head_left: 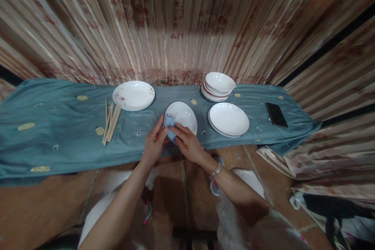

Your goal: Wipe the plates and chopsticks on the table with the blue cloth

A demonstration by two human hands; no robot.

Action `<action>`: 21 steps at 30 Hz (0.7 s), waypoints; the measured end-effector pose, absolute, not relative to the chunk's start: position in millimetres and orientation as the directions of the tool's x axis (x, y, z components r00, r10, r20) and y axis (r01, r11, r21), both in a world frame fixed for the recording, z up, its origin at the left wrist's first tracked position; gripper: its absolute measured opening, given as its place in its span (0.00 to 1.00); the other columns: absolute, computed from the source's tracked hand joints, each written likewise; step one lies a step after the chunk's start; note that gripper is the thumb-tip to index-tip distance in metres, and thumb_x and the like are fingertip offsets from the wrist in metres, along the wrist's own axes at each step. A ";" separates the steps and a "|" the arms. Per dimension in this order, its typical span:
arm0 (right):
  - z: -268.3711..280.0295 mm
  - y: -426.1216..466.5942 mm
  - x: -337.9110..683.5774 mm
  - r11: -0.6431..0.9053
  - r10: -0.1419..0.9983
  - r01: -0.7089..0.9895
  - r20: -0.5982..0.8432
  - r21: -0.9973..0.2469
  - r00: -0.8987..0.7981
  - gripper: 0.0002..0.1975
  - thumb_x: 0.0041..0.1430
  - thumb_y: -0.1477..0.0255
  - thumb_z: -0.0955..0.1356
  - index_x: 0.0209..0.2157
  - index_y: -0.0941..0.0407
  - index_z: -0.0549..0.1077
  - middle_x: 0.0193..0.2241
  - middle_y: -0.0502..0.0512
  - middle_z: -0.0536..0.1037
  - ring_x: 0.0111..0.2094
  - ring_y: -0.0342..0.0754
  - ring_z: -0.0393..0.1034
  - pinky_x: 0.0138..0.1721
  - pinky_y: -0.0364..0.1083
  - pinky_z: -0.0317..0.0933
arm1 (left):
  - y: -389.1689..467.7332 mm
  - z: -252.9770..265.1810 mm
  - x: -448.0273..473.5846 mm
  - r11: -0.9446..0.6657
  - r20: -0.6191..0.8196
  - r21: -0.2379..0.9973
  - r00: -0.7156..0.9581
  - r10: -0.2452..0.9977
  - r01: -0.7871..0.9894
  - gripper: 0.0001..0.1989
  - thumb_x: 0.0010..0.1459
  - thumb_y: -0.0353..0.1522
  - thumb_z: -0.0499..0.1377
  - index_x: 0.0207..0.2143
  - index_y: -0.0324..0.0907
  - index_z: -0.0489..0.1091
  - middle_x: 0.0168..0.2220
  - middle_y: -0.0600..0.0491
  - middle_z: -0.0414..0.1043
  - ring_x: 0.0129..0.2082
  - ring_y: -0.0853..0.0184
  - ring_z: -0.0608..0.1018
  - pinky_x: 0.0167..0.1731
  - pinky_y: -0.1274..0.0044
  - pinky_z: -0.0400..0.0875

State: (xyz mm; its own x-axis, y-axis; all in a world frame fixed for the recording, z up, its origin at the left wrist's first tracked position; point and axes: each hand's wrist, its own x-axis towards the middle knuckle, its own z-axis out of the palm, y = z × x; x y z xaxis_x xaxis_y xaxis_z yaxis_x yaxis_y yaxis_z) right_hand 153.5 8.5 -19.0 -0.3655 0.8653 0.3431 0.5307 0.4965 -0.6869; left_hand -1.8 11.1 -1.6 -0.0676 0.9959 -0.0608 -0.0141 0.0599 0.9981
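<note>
White dish [186, 113], round, glossy and thinly rimmed in dark, is in your hands at the table's front edge, between the chopsticks and the stacked plates. Your left hand [154, 141] clasps its near left side, thumb at the rim. Your right hand [188, 141] has its fingers close together, pinching a soft, crumpled blue cloth [170, 120] against the inside.

Your left fingers are mostly hidden by the dish, and you can't tell whether its base touches the table. The cloth's lower part is partly covered by your hands.

Wrinkled teal fabric [73, 125] runs left well past the straight, pale chopsticks [111, 123]. Behind stand an oval-looking flowered plate [134, 94] and stacked bowls [219, 83]; just right sit smooth stacked plates [229, 119]. A strip of fabric separates these from your dish, and another reaches the flat black phone [276, 115].
</note>
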 end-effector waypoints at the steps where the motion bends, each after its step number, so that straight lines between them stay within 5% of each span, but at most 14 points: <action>1: -18.2 10.4 152.0 0.503 0.863 0.534 0.352 -0.680 -0.363 0.23 0.64 0.75 0.59 0.59 0.52 0.64 0.60 0.59 0.64 0.61 0.50 0.57 0.62 0.56 0.53 | 10.9 -1.6 -1.7 0.052 -0.053 0.999 -0.062 0.997 -0.010 0.37 0.51 0.48 0.61 0.61 0.43 0.61 0.45 0.47 0.76 0.43 0.59 0.77 0.34 0.72 0.77; 12: -16.9 33.7 152.6 0.476 0.877 0.606 0.391 -0.637 -0.278 0.23 0.65 0.70 0.59 0.61 0.52 0.61 0.65 0.61 0.51 0.58 0.53 0.61 0.61 0.55 0.55 | 8.4 -2.4 0.6 0.002 -0.003 1.000 -0.013 1.000 -0.021 0.33 0.53 0.45 0.60 0.60 0.45 0.63 0.53 0.47 0.72 0.52 0.55 0.73 0.43 0.66 0.76; 21: -24.7 56.0 163.0 0.471 0.850 0.697 0.488 -0.541 -0.196 0.24 0.64 0.74 0.58 0.61 0.55 0.60 0.64 0.64 0.52 0.57 0.54 0.62 0.59 0.55 0.57 | 6.0 -0.9 3.9 0.007 -0.008 0.999 -0.012 1.000 -0.053 0.34 0.53 0.44 0.60 0.61 0.43 0.62 0.58 0.47 0.67 0.53 0.55 0.73 0.45 0.66 0.75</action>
State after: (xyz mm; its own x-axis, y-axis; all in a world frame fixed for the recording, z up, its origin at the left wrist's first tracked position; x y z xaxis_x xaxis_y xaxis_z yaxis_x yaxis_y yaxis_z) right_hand 163.0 56.0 -24.7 -0.1961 0.8504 0.4883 0.6968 0.4712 -0.5408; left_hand 3.9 6.0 -0.9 -0.0120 0.9999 -0.0076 -0.0530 0.0070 0.9986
